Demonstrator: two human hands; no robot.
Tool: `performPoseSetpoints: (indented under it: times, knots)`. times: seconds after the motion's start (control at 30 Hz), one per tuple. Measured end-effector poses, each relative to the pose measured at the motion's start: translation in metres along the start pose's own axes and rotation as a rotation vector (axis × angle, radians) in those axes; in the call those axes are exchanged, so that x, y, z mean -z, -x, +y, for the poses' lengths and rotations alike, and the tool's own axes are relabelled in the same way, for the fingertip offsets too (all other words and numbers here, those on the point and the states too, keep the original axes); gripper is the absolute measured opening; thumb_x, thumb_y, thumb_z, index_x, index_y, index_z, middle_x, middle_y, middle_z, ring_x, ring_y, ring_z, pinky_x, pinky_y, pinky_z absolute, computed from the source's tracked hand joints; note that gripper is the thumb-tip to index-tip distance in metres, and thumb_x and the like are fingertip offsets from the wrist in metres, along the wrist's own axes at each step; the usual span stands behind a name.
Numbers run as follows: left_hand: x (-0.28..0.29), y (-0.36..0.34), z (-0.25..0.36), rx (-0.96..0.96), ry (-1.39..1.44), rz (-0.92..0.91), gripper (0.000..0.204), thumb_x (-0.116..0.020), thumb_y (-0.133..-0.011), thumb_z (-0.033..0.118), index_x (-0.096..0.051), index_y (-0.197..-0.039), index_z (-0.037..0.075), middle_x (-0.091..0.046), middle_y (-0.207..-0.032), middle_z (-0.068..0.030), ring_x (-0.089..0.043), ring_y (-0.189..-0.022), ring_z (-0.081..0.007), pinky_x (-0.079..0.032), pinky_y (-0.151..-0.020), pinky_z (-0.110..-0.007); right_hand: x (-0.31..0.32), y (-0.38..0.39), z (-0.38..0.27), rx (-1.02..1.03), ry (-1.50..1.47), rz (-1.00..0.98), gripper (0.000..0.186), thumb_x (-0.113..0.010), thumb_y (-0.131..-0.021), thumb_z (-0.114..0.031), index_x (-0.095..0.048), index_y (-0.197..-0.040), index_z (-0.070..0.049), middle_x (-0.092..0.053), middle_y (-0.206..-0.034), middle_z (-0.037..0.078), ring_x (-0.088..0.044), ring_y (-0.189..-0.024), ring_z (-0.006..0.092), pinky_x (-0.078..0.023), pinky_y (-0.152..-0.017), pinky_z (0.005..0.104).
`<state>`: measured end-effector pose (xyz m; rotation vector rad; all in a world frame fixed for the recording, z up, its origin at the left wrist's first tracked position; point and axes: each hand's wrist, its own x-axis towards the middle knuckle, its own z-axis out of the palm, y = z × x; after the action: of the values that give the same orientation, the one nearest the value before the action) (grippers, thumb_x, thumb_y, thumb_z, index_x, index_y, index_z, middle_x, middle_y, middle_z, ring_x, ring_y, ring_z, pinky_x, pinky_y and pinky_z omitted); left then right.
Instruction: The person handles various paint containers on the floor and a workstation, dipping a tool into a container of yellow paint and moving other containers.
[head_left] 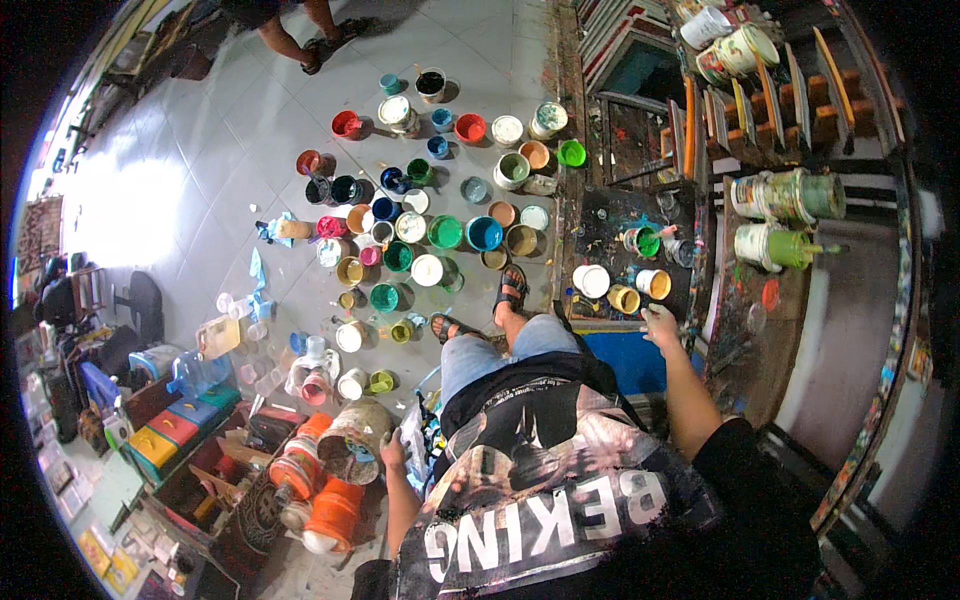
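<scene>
My right hand (660, 328) is held out over the low table at the right, fingers loosely bent and apart, with nothing seen in it. Just beyond its fingertips stand a pot of yellow paint (654, 284), a pot of darker yellow paint (624, 299) and a white-topped tub (592, 281). Low at my left side is my left hand (393, 450), its fingers loosely extended and apparently holding nothing. Beside it a paint-stained bucket (352, 432) stands; whether the fingers touch its side I cannot tell.
Several open paint pots cover the tiled floor ahead, among them a green one (445, 232) and a blue one (485, 234). Orange containers (335, 515) lie at lower left, near a wooden box (215, 470). Wooden racks (770, 100) line the right. Another person's legs (290, 45) show at the top.
</scene>
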<state>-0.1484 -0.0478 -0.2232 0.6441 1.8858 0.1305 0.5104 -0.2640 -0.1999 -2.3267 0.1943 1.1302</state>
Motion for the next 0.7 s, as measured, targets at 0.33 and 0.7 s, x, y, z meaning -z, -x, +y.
performPoseSetpoints:
  times: [0.33, 0.7]
  knots:
    - [0.135, -0.083, -0.062, -0.268, -0.438, 0.185, 0.055, -0.069, -0.079, 0.029, -0.051, -0.117, -0.006, -0.059, -0.107, -0.0149, -0.058, -0.092, -0.022, -0.047, -0.08, -0.032, -0.07, 0.084, 0.049, -0.17, -0.159, 0.045, 0.053, -0.06, -0.087, -0.031, -0.043, -0.13, -0.005, -0.058, -0.098, 0.009, -0.063, -0.074, 0.0222, -0.052, -0.059, 0.0338]
    - [0.132, -0.055, -0.061, -0.188, -0.011, 0.083, 0.047, -0.064, -0.081, 0.027, -0.054, -0.116, -0.004, -0.06, -0.11, -0.016, -0.056, -0.101, -0.0265, -0.042, -0.089, -0.035, -0.079, 0.042, 0.05, 0.111, 0.458, 0.206, 0.039, -0.063, -0.082, -0.028, -0.058, -0.112, -0.003, -0.065, -0.09, 0.013, -0.064, -0.081, 0.0259, -0.052, -0.067, 0.0367]
